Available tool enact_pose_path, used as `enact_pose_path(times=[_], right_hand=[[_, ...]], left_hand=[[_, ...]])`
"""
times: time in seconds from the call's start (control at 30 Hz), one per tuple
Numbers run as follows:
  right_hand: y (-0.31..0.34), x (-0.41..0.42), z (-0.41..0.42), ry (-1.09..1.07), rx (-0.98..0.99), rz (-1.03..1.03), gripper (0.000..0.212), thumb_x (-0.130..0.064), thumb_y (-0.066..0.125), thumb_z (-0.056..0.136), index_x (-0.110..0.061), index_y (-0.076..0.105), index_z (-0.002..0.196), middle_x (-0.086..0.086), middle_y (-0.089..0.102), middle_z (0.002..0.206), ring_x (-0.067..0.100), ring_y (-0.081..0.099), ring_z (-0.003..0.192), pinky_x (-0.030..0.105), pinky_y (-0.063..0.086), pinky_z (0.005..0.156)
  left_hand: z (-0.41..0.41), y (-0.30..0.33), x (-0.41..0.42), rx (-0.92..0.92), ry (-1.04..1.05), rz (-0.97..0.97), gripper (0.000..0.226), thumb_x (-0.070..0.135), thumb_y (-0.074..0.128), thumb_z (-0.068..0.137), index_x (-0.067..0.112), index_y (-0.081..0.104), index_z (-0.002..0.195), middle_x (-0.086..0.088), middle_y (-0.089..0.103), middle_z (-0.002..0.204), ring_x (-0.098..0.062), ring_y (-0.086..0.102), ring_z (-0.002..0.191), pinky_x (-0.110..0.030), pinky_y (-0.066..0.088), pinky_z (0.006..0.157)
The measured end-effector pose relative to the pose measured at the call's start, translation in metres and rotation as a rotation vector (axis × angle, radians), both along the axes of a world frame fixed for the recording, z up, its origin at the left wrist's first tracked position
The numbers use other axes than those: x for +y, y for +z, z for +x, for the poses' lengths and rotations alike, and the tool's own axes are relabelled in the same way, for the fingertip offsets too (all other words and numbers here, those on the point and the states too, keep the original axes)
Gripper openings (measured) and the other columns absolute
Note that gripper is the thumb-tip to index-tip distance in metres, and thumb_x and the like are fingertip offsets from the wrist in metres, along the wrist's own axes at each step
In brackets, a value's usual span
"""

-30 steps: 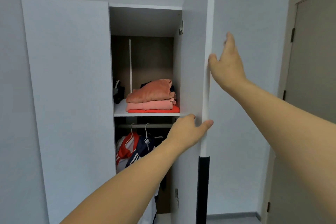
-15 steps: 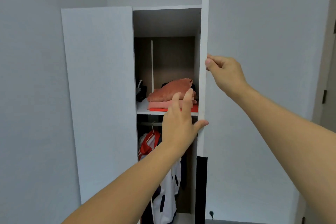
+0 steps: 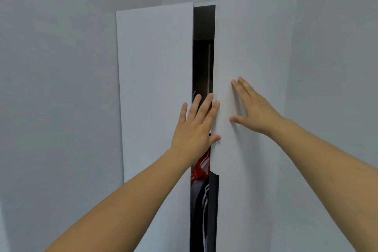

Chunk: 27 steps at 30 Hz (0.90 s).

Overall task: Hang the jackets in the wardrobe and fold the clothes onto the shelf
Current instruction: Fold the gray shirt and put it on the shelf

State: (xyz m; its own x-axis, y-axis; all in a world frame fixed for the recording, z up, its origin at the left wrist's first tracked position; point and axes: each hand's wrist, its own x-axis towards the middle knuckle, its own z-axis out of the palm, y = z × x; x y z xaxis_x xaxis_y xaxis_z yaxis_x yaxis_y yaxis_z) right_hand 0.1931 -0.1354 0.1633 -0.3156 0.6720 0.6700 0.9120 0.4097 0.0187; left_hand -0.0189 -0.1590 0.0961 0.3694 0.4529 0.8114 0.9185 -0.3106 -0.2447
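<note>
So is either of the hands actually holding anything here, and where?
Nothing is held. The left hand and right hand are both open, flat against the right wardrobe door, pressing rather than gripping.

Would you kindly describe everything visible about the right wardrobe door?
The right wardrobe door is a tall, plain white panel, matte and smooth like laminated board, with a black strip along its lower inner edge. It stands nearly closed, leaving a narrow dark gap. The right hand presses flat on its face; the left hand touches its edge.
</note>
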Motion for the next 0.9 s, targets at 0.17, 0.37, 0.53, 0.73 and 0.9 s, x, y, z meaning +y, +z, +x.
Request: enact_pose_path(times=[0.17,0.37,0.53,0.73,0.9], right_hand=[[-0.007,0.057,-0.039,-0.175,-0.169,0.092,0.109,-0.054,0.063,0.085,-0.026,-0.017,0.153,-0.004,-0.020,0.162,0.022,-0.007,0.151,0.047,0.002,0.122],[-0.012,0.117,-0.067,-0.303,-0.206,0.088,0.111,-0.059,0.057,0.088,-0.024,-0.029,0.149,-0.002,-0.032,0.158,0.024,-0.019,0.149,0.049,-0.007,0.121],[-0.020,0.155,-0.073,-0.326,-0.207,0.113,0.106,-0.058,0.054,0.090,-0.020,-0.024,0.151,0.004,-0.032,0.158,0.028,-0.022,0.148,0.047,-0.009,0.121],[-0.027,0.188,-0.075,-0.357,-0.191,0.133,0.100,-0.057,0.050,0.093,-0.018,-0.019,0.153,0.006,-0.029,0.159,0.027,-0.021,0.148,0.047,-0.008,0.121],[-0.028,0.207,-0.078,-0.387,-0.192,0.132,0.098,-0.055,0.050,0.093,-0.018,-0.018,0.154,0.006,-0.028,0.159,0.027,-0.022,0.148,0.046,-0.009,0.121]], left_hand=[[-0.044,0.019,0.060,0.103,0.181,-0.064,0.106,0.067,0.053,0.088,0.019,-0.013,0.156,0.001,-0.017,0.165,-0.028,-0.016,0.151,-0.055,-0.004,0.121],[-0.066,0.025,0.131,0.154,0.257,-0.058,0.111,0.071,0.050,0.087,0.017,-0.019,0.155,0.000,-0.026,0.162,-0.029,-0.019,0.150,-0.062,-0.007,0.118],[-0.074,0.024,0.179,0.167,0.247,-0.060,0.110,0.070,0.049,0.088,0.016,-0.021,0.154,0.003,-0.028,0.161,-0.029,-0.020,0.150,-0.061,-0.009,0.117],[-0.077,0.024,0.225,0.147,0.189,-0.109,0.109,0.065,0.052,0.089,0.017,-0.022,0.153,0.005,-0.029,0.161,-0.028,-0.018,0.151,-0.063,-0.003,0.118],[-0.078,0.025,0.254,0.117,0.126,-0.147,0.111,0.063,0.056,0.089,0.019,-0.023,0.153,0.007,-0.029,0.160,-0.027,-0.015,0.151,-0.066,0.003,0.116]])
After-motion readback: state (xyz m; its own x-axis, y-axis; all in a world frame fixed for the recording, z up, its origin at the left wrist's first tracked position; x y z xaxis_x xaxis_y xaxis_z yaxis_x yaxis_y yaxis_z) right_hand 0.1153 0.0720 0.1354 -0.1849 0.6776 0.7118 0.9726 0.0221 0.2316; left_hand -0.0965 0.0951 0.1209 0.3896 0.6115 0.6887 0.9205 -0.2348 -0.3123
